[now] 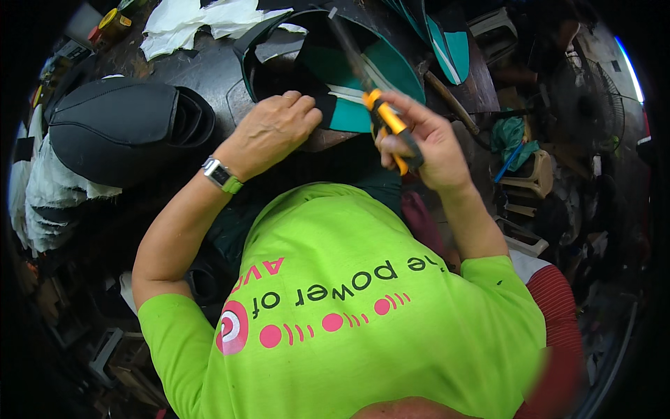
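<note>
My left hand point(281, 129), with a watch on its wrist, has its fingers curled down on the near edge of a curved sheet piece point(352, 115). That piece is black on one face and teal on the other, and bends round into a large open loop with a white strip on it. The left fingertips are partly hidden, but they seem to pinch the black edge. Just right of it, my right hand point(426, 143) is closed round a utility knife point(389, 115) with an orange and black handle. Its long blade points up and away over the loop, smeared by motion.
On the dark worktable point(202, 77) at left lies a rounded black padded form point(115, 122) with seams. White cloth scraps point(188, 28) lie at the back. A hammer-like tool point(450, 101) and another teal piece point(450, 52) are at right, near a fan point(590, 98).
</note>
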### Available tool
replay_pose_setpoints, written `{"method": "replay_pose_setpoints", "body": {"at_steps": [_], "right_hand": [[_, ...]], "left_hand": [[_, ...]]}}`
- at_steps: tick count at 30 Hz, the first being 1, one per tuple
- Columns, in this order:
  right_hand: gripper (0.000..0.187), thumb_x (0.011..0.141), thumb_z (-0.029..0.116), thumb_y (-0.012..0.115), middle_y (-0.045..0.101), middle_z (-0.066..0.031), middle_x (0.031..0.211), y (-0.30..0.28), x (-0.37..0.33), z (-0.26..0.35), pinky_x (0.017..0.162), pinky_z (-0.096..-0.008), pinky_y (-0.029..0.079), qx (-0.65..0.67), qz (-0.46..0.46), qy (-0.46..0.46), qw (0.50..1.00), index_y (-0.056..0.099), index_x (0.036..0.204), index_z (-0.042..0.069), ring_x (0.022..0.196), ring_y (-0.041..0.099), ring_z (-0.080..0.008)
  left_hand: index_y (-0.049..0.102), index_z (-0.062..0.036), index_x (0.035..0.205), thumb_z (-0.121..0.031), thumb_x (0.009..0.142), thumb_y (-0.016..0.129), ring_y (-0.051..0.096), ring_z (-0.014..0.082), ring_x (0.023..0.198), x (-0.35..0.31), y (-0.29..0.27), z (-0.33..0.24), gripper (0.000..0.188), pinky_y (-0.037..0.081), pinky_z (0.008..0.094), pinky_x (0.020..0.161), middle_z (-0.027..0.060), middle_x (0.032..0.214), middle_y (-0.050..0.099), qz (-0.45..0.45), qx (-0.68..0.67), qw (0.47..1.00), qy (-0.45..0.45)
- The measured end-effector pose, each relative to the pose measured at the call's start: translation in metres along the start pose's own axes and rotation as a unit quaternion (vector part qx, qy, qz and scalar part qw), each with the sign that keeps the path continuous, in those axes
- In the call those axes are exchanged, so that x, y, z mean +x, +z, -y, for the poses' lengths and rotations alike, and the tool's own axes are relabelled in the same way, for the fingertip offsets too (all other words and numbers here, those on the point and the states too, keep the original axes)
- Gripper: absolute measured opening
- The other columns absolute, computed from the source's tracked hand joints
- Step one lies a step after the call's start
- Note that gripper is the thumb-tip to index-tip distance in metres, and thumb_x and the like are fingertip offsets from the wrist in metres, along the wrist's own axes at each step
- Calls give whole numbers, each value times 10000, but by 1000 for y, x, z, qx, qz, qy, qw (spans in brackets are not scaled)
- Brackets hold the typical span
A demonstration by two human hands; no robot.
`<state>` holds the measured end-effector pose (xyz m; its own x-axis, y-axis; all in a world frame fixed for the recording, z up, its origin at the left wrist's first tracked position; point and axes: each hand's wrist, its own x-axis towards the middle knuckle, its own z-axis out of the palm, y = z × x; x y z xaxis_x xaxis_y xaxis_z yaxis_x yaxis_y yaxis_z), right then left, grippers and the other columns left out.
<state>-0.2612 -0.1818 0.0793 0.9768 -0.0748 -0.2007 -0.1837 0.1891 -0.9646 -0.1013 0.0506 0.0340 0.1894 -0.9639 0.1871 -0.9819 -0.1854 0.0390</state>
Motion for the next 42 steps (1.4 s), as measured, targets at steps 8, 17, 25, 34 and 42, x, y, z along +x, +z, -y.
{"method": "replay_pose_setpoints", "body": {"at_steps": [8, 17, 25, 34, 42], "right_hand": [[498, 908, 70, 764, 642, -47, 846, -12, -25, -45, 496, -199, 469, 114, -82, 118, 983, 559, 1354, -10, 594, 602, -95], [432, 926, 53, 743, 647, -101, 848, -24, -41, -51, 472, -221, 447, 199, -104, 104, 969, 569, 1317, -1, 581, 586, -114], [439, 907, 57, 768, 639, -63, 825, -35, -52, -60, 462, -204, 427, 170, -123, 98, 973, 590, 1305, 3, 559, 576, -86], [425, 875, 17, 769, 607, 24, 768, -40, -45, -47, 467, -181, 387, -79, -154, 85, 981, 672, 1286, 61, 564, 540, -19], [458, 860, -27, 754, 550, 54, 764, -45, -42, -46, 514, -178, 355, -162, -156, 63, 972, 670, 1300, 68, 578, 470, 8]], "left_hand": [[601, 8, 1152, -62, 864, 646, 704, 297, 843, 54, -9, -38, 299, 594, 386, 761, 148, 1288, 576, 27, -58, 995, -83], [746, -38, 1040, -32, 921, 678, 751, 236, 886, 100, -22, 32, 137, 601, 327, 726, 111, 1137, 711, 116, -39, 982, 145], [649, -8, 892, -115, 931, 674, 655, 248, 932, 116, -17, 39, 116, 557, 351, 845, 81, 1015, 625, 97, -17, 964, 248], [524, -22, 977, -81, 963, 595, 641, 332, 900, 101, -27, 17, 93, 532, 429, 837, 165, 940, 597, 260, -139, 955, 31], [548, 4, 1010, -74, 936, 601, 642, 351, 970, 96, -18, 8, 120, 526, 444, 873, 180, 1004, 612, 176, -149, 973, 22]]}}
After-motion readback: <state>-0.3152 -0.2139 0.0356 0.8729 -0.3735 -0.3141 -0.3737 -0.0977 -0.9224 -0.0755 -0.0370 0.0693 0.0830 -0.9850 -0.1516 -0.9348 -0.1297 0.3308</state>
